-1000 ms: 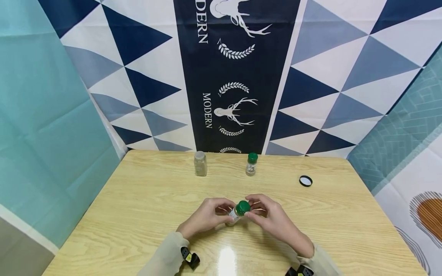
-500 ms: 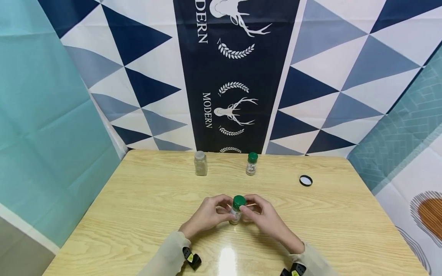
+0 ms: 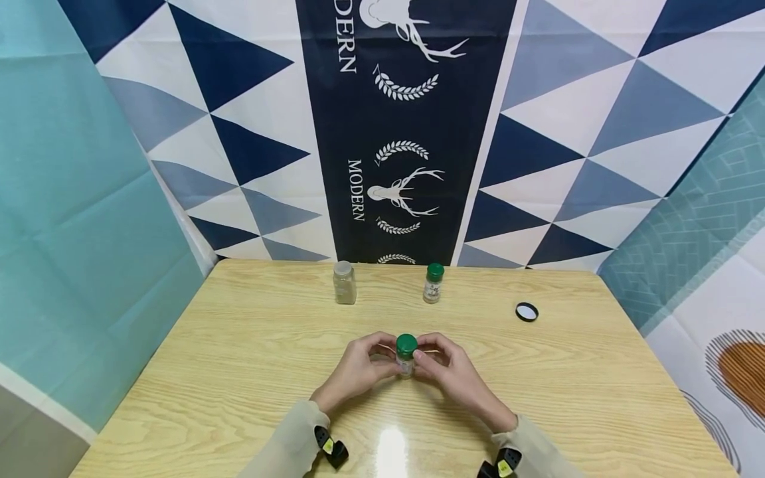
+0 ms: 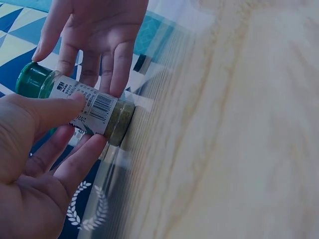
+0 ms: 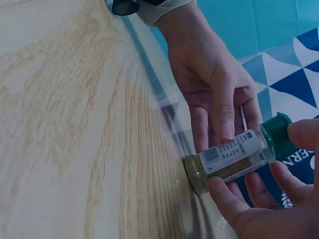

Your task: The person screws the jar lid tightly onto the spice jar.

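A small glass spice jar [image 3: 406,358] with a green cap stands upright between both hands, its base at or just above the table. My left hand [image 3: 357,367] grips the body, thumb over the white barcode label [image 4: 102,106] in the left wrist view. From the other side, my right hand [image 3: 451,372] holds the same jar. In the right wrist view, its thumb rests against the green cap [image 5: 278,135] and its fingers touch the body. Greenish-brown contents [image 5: 196,172] show through the glass near the base.
At the back of the wooden table [image 3: 251,345] stand a clear jar with a greyish lid [image 3: 344,284] and another green-capped spice jar [image 3: 433,284]. A black-rimmed round disc [image 3: 526,312] lies to the right. A patterned cloth [image 3: 394,133] hangs behind.
The spice jar has gone from tilted to upright and moved slightly left and away from me. My right hand has moved left with it, staying at the cap and body.
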{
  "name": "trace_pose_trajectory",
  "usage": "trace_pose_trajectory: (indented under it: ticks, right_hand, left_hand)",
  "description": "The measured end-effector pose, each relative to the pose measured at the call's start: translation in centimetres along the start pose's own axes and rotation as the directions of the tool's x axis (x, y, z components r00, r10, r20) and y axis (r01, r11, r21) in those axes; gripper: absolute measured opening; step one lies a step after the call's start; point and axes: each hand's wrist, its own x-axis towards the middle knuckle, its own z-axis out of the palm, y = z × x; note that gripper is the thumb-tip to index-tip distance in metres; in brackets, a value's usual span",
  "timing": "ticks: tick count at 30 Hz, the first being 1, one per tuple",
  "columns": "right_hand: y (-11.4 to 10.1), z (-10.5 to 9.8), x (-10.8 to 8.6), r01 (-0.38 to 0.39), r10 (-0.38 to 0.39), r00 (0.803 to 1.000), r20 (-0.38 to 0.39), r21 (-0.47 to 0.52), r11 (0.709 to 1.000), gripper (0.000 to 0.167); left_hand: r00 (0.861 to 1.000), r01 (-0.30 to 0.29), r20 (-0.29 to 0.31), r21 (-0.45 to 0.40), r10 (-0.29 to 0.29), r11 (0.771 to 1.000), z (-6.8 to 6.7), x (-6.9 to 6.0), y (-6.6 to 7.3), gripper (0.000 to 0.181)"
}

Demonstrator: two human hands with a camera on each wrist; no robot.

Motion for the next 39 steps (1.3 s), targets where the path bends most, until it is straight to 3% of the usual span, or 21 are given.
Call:
trace_pose_trajectory:
  ticks: [12,20,29,35,39]
  right_hand:
    - [0.1,0.2,0.2,-0.022,0.024,0.999,-0.041,0.030,0.999,0.038]
    - [0.3,0.6,0.6,-0.015,0.016,0.997,-0.076,0.018,1.000,0.036]
    - [0.4,0.7,1.6,-0.021,0.021,0.993,-0.115,-0.002,1.000,0.031]
    - [0.4,0.7,2.3,0.000,-0.001,0.992,-0.124,-0.010,1.000,0.032]
    - [0.5,0.7,2.8,-0.025,0.026,0.991,-0.133,0.005,1.000,0.032]
  left_hand:
    - [0.996,0.084,0.038,-0.110,-0.080,0.990,-0.5,0.0,-0.3,0.030]
    - [0.995,0.101,0.033,-0.159,-0.097,0.982,-0.7,0.3,-0.4,0.029]
    - [0.993,0.104,-0.034,-0.190,-0.112,0.976,-0.9,0.9,-0.9,0.028]
    - [0.986,0.131,-0.078,-0.201,-0.149,0.971,-1.0,1.3,-1.0,0.027]
    - [0.982,0.141,-0.097,-0.216,-0.164,0.966,-1.0,1.4,-1.1,0.025]
